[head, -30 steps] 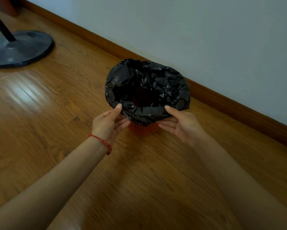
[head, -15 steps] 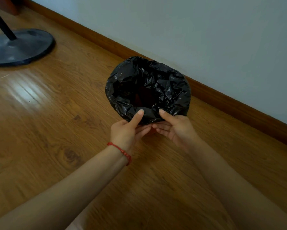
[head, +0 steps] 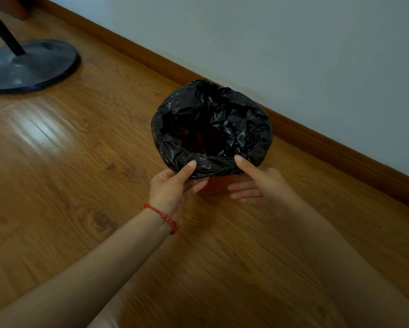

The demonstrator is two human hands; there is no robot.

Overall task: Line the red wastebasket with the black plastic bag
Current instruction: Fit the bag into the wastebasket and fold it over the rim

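The black plastic bag (head: pixel 236 121) lies open inside the red wastebasket (head: pixel 214 185) and is folded out over its whole rim, so only a small strip of red shows low at the front. My left hand (head: pixel 172 188) pinches the near edge of the bag, thumb on top and fingers underneath. My right hand (head: pixel 258 181) grips the same near edge a little to the right, thumb on the fold, fingers beneath against the basket's wall. The basket stands on the wooden floor (head: pixel 80 162) close to the wall.
A round dark fan base (head: pixel 28 67) with its slanted pole stands on the floor at the far left. A brown skirting board (head: pixel 340 147) runs along the pale wall right behind the basket. My forearms reach in from the bottom edge.
My two hands came together at the front of the rim, then spread slightly apart again along the bag's near edge. The basket stays in place.
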